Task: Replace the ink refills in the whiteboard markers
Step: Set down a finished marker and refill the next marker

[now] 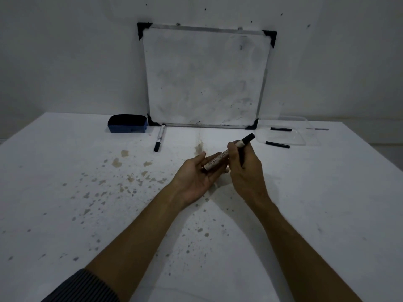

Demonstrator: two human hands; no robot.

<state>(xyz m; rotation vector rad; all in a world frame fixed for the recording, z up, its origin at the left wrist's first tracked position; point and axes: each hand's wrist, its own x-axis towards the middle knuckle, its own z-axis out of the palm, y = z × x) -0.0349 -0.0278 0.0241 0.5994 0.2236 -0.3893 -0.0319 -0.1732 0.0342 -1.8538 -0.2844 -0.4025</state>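
Over the desk (65,192), a whiteboard marker (219,158) is pinched by the right grip (244,168), left grip (194,175) spread wide at eight o'clock.

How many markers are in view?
2. One marker lies on the table before the board's lower left corner, near the eraser. The other marker is gripped by the right hand and rests on the left hand.

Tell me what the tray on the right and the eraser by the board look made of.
The tray: clear, glossy plastic, likely; the table shows through it and its rim catches light. The eraser: blue body, apparently hard plastic, topped by a dark matte pad, probably felt.
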